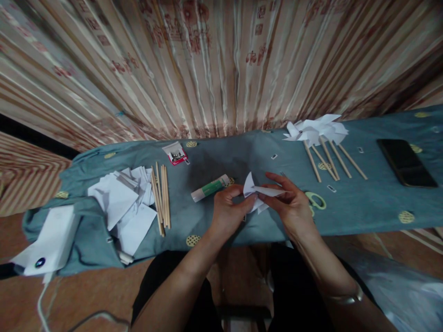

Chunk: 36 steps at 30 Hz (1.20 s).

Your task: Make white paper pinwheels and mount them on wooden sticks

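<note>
Between my two hands is a white paper pinwheel (249,184), its points partly folded in toward the middle. My left hand (228,205) pinches its left side with thumb and fingers. From the right, my right hand (290,203) grips it near the centre and along one blade. My fingers cover part of the paper's middle. A glue stick (210,188) with a green label lies just left of my left hand. Green-handled scissors (316,201) lie beside my right hand, their blades hidden behind it.
On the left are white paper squares (119,198), several wooden sticks (165,196) and a small box of metal pins (176,154). Finished pinwheels on sticks (318,131) lie at the back right, near a black phone (405,162). A white device (57,235) with a cable sits at the left end.
</note>
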Each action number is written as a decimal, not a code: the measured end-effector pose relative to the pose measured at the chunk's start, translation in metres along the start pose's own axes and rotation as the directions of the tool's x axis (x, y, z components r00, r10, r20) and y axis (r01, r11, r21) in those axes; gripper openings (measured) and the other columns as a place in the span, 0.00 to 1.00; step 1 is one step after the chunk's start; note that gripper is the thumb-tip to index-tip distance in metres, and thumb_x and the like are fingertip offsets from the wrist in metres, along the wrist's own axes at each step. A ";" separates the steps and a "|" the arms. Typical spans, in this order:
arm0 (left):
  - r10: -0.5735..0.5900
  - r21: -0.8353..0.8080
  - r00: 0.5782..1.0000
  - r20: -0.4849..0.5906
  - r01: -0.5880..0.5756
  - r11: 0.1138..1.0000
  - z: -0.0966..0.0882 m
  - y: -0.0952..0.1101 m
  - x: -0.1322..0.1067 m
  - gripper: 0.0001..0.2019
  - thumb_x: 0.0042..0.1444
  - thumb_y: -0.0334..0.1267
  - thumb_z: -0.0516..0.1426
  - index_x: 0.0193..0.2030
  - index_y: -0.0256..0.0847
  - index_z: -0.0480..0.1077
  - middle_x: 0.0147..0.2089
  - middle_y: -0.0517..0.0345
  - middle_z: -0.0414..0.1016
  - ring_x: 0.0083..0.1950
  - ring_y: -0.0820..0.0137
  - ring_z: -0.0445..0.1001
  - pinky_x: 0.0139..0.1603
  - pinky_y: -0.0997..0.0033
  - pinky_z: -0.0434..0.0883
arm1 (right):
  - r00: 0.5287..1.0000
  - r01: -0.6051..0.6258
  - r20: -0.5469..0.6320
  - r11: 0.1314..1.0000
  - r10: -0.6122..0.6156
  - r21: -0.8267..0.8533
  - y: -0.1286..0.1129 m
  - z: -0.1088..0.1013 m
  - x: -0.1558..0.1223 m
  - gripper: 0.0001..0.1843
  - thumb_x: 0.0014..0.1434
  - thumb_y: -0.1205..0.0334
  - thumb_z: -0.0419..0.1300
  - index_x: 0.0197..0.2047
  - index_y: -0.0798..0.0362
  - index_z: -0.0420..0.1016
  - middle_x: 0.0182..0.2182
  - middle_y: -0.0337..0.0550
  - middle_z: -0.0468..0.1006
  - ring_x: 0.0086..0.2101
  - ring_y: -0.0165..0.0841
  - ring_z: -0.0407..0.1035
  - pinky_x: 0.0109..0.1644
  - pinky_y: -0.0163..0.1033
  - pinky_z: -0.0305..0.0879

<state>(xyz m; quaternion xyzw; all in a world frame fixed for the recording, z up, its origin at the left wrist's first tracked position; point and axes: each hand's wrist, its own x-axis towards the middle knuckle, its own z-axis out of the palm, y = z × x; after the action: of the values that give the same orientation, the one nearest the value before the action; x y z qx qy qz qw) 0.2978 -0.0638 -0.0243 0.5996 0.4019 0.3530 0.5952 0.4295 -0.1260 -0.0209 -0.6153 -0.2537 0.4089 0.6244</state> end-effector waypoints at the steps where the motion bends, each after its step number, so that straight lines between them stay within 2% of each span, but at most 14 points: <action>1: 0.002 0.004 1.000 0.002 -0.002 1.000 0.000 0.000 0.000 0.06 0.49 0.39 0.63 0.29 0.39 0.77 0.29 0.58 0.77 0.34 0.69 0.73 0.38 0.71 0.68 | 1.000 0.004 0.000 1.000 -0.004 0.000 0.000 0.000 0.000 0.31 0.38 0.54 0.74 0.47 0.46 0.75 0.32 0.38 0.82 0.29 0.36 0.76 0.34 0.41 0.73; 9: 0.036 0.038 0.999 -0.008 -0.035 0.999 0.000 0.002 -0.001 0.06 0.51 0.40 0.63 0.29 0.40 0.78 0.31 0.58 0.79 0.34 0.69 0.75 0.39 0.70 0.69 | 1.000 0.012 0.006 1.000 -0.012 -0.006 0.003 -0.002 0.001 0.28 0.39 0.55 0.74 0.46 0.46 0.76 0.32 0.38 0.83 0.29 0.38 0.76 0.34 0.44 0.73; 21: 0.110 0.108 0.994 -0.011 -0.108 0.988 -0.002 0.004 -0.001 0.07 0.53 0.40 0.62 0.28 0.41 0.78 0.30 0.57 0.79 0.33 0.69 0.75 0.38 0.70 0.70 | 1.000 0.015 0.008 0.999 -0.015 0.039 0.006 0.001 0.000 0.26 0.39 0.55 0.75 0.44 0.47 0.76 0.32 0.36 0.83 0.30 0.34 0.77 0.36 0.41 0.73; 29: 0.142 0.133 0.990 -0.026 -0.137 0.982 -0.003 0.003 -0.001 0.07 0.54 0.41 0.62 0.29 0.42 0.79 0.32 0.57 0.79 0.34 0.69 0.75 0.39 0.70 0.70 | 1.000 0.004 -0.027 0.998 -0.003 0.061 0.001 0.005 -0.003 0.26 0.38 0.57 0.75 0.43 0.48 0.76 0.30 0.36 0.82 0.27 0.32 0.75 0.32 0.38 0.73; 36: 0.172 0.131 0.985 -0.032 -0.166 0.977 -0.002 0.003 -0.001 0.06 0.54 0.38 0.61 0.29 0.42 0.79 0.31 0.57 0.79 0.34 0.69 0.75 0.38 0.71 0.70 | 0.997 0.060 -0.051 0.993 -0.055 0.097 0.007 0.008 -0.003 0.24 0.39 0.58 0.75 0.41 0.48 0.76 0.29 0.36 0.82 0.28 0.31 0.76 0.33 0.36 0.72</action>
<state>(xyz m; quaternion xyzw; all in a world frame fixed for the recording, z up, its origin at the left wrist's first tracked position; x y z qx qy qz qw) 0.2964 -0.0636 -0.0209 0.6608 0.3840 0.3888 0.5145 0.4198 -0.1247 -0.0263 -0.5859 -0.2356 0.3877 0.6716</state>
